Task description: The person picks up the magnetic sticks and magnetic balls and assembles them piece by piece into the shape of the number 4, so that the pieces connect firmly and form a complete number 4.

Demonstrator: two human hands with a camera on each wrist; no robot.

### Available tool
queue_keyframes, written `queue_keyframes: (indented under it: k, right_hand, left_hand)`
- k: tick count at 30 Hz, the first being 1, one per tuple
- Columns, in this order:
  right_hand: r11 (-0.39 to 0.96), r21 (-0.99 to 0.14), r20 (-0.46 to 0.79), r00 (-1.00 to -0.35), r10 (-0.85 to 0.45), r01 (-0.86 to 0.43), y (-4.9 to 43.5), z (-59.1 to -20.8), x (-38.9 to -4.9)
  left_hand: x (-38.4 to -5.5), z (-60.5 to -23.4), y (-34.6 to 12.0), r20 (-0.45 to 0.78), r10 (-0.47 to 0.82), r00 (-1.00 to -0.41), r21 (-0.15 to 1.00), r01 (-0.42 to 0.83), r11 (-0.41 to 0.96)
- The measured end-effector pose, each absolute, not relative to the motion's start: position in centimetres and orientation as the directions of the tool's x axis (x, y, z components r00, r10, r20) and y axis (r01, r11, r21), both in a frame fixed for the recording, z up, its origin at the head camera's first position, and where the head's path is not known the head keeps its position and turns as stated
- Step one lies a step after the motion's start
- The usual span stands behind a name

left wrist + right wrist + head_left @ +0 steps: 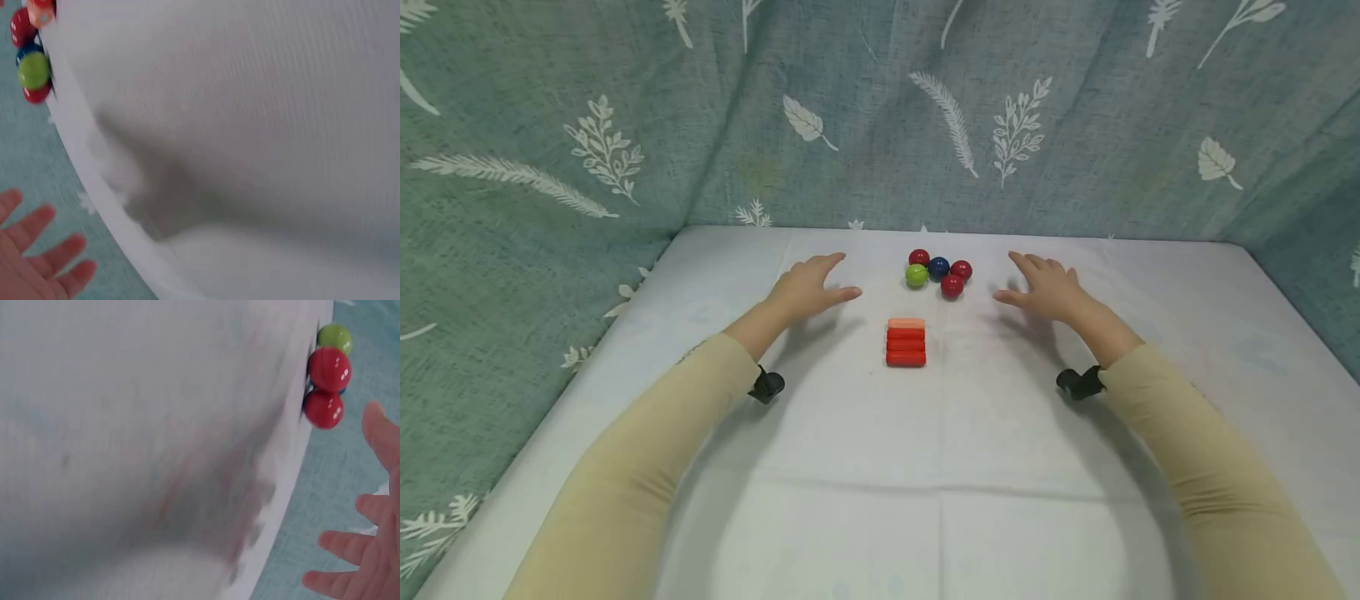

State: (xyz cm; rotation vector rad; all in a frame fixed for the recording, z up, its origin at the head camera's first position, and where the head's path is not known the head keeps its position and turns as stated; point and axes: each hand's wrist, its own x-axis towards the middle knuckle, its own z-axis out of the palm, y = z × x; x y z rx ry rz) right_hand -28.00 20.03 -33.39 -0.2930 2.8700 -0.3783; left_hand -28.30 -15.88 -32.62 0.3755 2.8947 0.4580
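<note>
My left hand (807, 289) hovers over the table to the left of a cluster of glossy balls, its fingers spread and holding nothing. On the other side my right hand (1045, 289) is held likewise, fingers apart, thumb toward the balls. The cluster has several red balls (952, 287), one dark blue ball (938, 267) and one green ball (916, 276). Nearer to me lie several short cylinders side by side, red ones (906, 358) in front and an orange one (906, 323) at the back. In the right wrist view, red balls (329, 369) show beyond the thumb.
A white cloth covers the table (880, 533). Behind it and along the left hangs a green-blue curtain (865, 117) with white leaf prints. Black wrist cameras (767, 385) sit at the sleeve cuffs, and both arms cast shadows on the cloth.
</note>
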Motion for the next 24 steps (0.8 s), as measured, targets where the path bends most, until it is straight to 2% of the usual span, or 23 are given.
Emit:
queue_keyframes:
  k: [12, 24]
  right_hand:
    - [0.912, -0.361, -0.18, -0.945, -0.274, -0.196, 17.9, -33.0, -27.1]
    - [0.853, -0.487, -0.133, -0.95, -0.283, -0.186, 15.6, -33.2, -26.8]
  left_hand:
    - [-27.0, -33.5, -13.2, -0.137, 0.398, -0.907, 0.474, 0.293, 0.83]
    - [-26.8, -34.0, -11.1, -0.146, 0.468, -0.872, 0.539, 0.326, 0.776]
